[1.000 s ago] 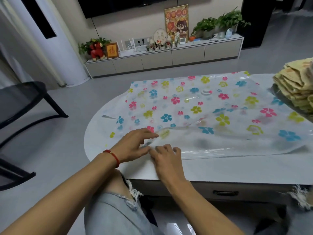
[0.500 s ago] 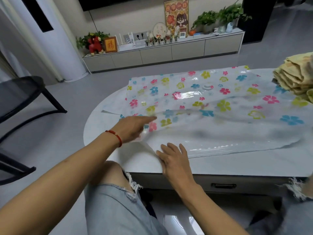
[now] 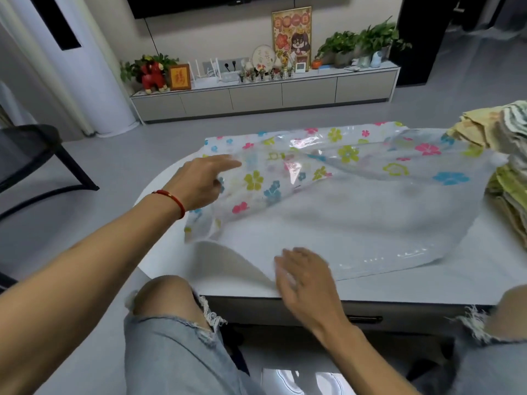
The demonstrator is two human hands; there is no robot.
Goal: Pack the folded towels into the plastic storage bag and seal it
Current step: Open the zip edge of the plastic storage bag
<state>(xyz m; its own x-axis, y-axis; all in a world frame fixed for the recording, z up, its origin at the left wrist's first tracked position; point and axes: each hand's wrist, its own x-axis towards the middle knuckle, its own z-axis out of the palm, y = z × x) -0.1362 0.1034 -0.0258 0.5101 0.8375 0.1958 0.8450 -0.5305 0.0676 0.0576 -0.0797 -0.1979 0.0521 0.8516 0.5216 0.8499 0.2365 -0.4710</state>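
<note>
Bare forearms, red cord bracelet [image 3: 171, 198] on left wrist, frayed light-blue ripped jeans [image 3: 171, 349], knees exposed

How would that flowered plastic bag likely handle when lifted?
Probably floppy: the storage bag billows and sags where the left hand lifts its top layer. Likely light. Its glossy sheen suggests it may be slippery.

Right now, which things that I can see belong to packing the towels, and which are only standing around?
For the job:
- plastic storage bag, top layer lifted by the left hand
- right hand on the bag's near edge
- folded towels, stacked at the right

Standing around:
- black chair
- red toy
- potted plants
- framed picture
</note>
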